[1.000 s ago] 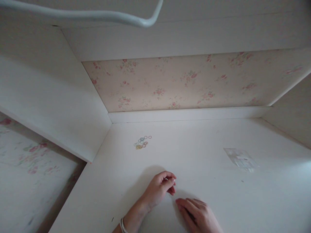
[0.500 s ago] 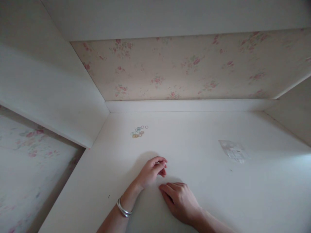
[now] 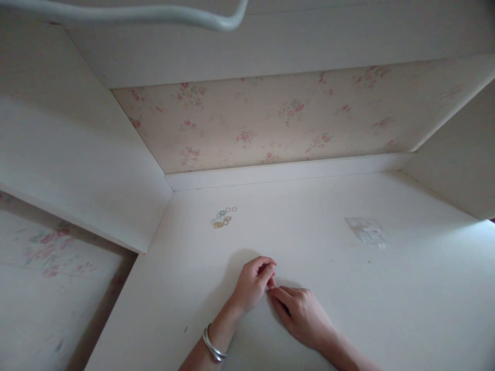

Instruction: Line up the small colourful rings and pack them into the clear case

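My left hand [image 3: 255,281], with a silver bangle [image 3: 214,346] at its wrist, is low over the white tabletop. Its fingers are curled and pinched, and whatever lies between them is too small or hidden to name. Close against it on the right is my right hand [image 3: 299,312], thumb and fingertips pressed together near the left fingertips. No object shows clearly in that pinch either. Beyond the hands, to the left, lies a loose cluster of small coloured rings [image 3: 221,219], yellowish, green and reddish.
A clear plastic bag [image 3: 367,231] lies flat on the white table [image 3: 309,206] to the right. Tiny dark specks dot the surface. White panels stand left and right, floral wallpaper [image 3: 270,123] covers the back, and a pale curved tube [image 3: 154,14] crosses the top left.
My hands have drawn closer together, the right fingertips now meeting the left ones. The view has tilted and shifted, bringing the pale tube into sight.
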The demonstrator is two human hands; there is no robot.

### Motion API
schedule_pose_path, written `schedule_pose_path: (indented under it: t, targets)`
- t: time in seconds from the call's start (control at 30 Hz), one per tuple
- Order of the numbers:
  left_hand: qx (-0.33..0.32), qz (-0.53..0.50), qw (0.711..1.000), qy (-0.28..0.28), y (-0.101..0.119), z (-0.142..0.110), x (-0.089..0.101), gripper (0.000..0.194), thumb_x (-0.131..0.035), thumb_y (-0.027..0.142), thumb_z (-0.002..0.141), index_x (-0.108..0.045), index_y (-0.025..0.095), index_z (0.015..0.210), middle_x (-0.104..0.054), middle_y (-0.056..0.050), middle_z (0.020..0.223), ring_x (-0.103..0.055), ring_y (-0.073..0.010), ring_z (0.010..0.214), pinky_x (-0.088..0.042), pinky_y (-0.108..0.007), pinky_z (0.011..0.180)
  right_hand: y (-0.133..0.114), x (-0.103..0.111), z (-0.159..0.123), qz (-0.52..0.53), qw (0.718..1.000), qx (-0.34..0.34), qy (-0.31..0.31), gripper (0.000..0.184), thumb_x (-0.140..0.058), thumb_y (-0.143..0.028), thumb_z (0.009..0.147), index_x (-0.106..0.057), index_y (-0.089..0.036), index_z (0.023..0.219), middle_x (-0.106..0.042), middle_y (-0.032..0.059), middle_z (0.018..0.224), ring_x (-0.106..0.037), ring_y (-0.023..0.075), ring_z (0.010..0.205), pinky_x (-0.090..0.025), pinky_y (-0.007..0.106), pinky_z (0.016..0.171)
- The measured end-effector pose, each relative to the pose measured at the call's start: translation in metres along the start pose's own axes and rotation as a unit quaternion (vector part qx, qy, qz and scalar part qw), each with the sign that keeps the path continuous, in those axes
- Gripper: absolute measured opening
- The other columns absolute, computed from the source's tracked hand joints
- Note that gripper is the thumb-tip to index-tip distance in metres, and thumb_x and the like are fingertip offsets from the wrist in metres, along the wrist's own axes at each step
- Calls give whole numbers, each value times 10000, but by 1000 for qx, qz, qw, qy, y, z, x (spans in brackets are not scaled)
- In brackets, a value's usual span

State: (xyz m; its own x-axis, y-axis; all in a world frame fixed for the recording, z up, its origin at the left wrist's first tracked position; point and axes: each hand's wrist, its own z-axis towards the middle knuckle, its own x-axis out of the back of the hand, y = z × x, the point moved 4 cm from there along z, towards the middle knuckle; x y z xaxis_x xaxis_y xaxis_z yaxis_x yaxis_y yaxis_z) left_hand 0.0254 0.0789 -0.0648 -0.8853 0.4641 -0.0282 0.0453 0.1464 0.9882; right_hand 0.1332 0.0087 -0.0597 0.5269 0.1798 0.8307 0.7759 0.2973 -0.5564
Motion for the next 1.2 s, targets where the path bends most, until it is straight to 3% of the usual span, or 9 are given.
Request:
schedule_pose_path:
  t: [0.2,0.7,1.0,1.2]
  targets:
    - [-24,27,999,-22,2,-3,1,262,-494,363,859,-615,143,934,-566,2,681,-537,-102,574,-442,-216,553,0,1,0,-15,998,-37,52,283,-315,-248,941,-596,-216,955,-667,24,827,-611,130,735,-397,218,672]
    - [-52,81,994,-45,2,-9,4,288,-484,399,860,-628,155,914,-569,-8,650,-508,-112,544,-410,-218,518,-5,1,6,-85,989,-84,83,212,-366,-177,903,-574,-212,925,-669,14,827,-615,134,716,-368,221,646]
    - [-66,102,993,8,6,-15,2,271,-478,390,863,-637,173,898,-576,0,640,-506,-118,548,-402,-230,549,-7,0,3,-139,985,-87,55,175,-381,-188,913,-542,-220,977,-674,1,869,-624,134,722,-345,223,622]
    - [-76,148,984,66,6,-19,3,265,-459,365,873,-645,181,913,-648,-30,772,-568,-137,639,-443,-242,615,-11,2,5,-157,982,-100,22,181,-366,-221,926,-530,-223,1005,-687,17,864,-633,130,684,-338,223,573]
